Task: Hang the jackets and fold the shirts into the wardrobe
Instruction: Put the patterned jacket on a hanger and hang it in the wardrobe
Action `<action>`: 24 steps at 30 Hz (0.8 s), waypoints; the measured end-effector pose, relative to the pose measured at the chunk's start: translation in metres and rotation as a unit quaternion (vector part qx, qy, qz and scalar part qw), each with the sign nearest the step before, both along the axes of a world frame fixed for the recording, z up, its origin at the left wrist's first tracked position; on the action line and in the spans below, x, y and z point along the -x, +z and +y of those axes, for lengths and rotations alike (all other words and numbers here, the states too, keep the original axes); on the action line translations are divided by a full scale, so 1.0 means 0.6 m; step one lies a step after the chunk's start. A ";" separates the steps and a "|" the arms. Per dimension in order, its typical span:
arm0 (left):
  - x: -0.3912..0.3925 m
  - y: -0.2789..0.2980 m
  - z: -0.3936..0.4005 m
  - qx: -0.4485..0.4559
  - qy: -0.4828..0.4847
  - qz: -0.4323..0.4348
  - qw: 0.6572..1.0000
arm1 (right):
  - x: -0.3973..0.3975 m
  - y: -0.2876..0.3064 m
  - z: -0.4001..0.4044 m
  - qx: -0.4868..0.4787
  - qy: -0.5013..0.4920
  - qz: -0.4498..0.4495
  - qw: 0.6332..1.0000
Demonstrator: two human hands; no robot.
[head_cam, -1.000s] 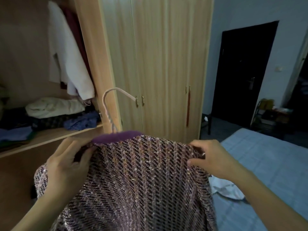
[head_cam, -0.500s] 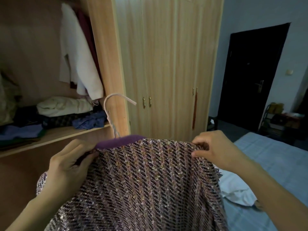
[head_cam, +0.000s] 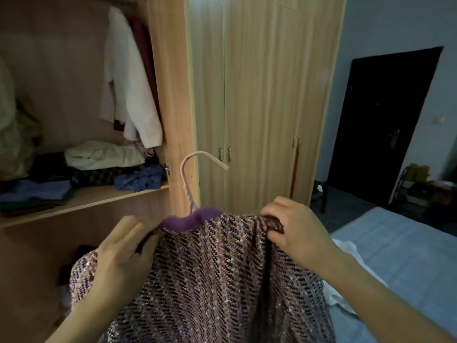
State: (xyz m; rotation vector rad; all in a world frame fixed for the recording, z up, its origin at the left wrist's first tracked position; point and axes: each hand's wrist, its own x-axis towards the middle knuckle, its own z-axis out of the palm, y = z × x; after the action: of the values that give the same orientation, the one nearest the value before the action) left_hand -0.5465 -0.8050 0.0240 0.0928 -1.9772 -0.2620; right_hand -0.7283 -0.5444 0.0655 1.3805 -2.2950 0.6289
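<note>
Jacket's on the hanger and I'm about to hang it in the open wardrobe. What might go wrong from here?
1. The tweed jacket is held only at its shoulders; the right hand bunches fabric, so that shoulder may slip off the hanger.
2. The hanger hook is close to the wardrobe partition and may catch it.

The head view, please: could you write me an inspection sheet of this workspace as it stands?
Surface: wardrobe shelf of light wood, in the open compartment on the left.
Job's things: tweed jacket with a purple collar, on a hanger whose hook is free, not on any rail.
Clutter: folded clothes piled on the shelf; a white garment hanging above; white cloth on the bed.
Grips: left hand holds the jacket's left shoulder; right hand pinches the right shoulder.
Cables: nothing seen.
Surroundings: closed wardrobe doors, a dark door, a small rack by the wall.
</note>
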 end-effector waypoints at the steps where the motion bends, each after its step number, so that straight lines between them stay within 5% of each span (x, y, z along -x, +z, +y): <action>1: -0.001 0.000 0.000 0.000 0.004 0.009 1.000 | 0.000 -0.002 -0.001 -0.002 0.013 -0.004 1.000; 9: -0.008 -0.004 -0.003 0.005 0.003 0.024 1.000 | -0.022 -0.013 -0.023 0.035 0.127 -0.099 0.986; 24: -0.024 -0.014 0.001 0.009 -0.034 -0.019 0.999 | -0.059 -0.031 -0.090 0.130 0.140 -0.080 0.978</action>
State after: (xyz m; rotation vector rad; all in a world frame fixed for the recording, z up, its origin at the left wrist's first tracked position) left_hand -0.5321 -0.8042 0.0156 0.0189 -2.0233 -0.2874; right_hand -0.6928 -0.5984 0.0468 1.5824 -2.0555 1.1231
